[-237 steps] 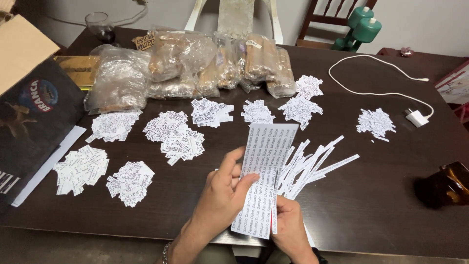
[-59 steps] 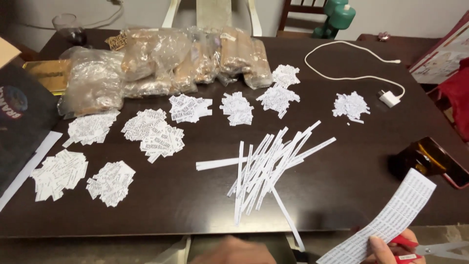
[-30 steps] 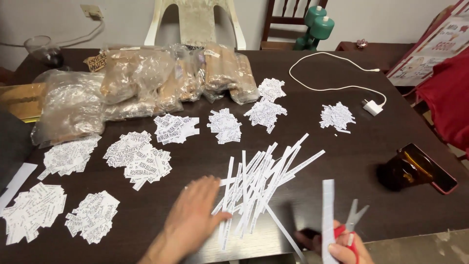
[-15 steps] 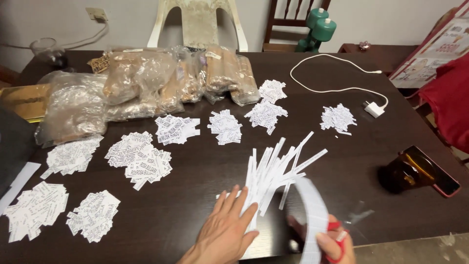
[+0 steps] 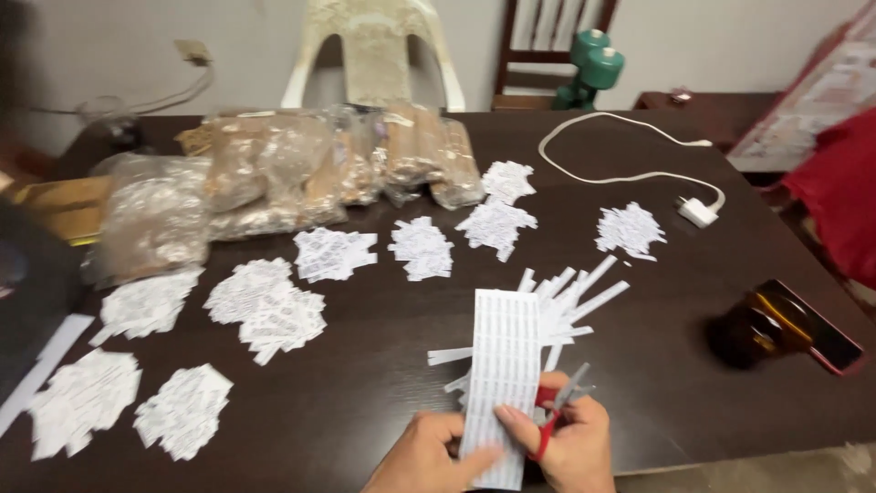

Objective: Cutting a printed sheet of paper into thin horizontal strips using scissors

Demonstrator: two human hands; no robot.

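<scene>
Both hands sit at the near edge of the dark wooden bench (image 5: pixel 365 383), close together. On the left, the left hand (image 5: pixel 429 456) pinches the lower edge of a long white printed paper sheet (image 5: pixel 500 383), which stands up between the two hands. On the right, the right hand (image 5: pixel 570 447) is closed around red-handled scissors (image 5: pixel 557 411), its thumb also pressing the sheet. Just behind the sheet lies a fan of narrow white paper strips (image 5: pixel 566 301). Far left, small heaps of cut white slips (image 5: pixel 182 420) dot the bench. Farther right rest a brown glass bottle (image 5: pixel 757 329) and a white charger with cable (image 5: pixel 698 212).
</scene>
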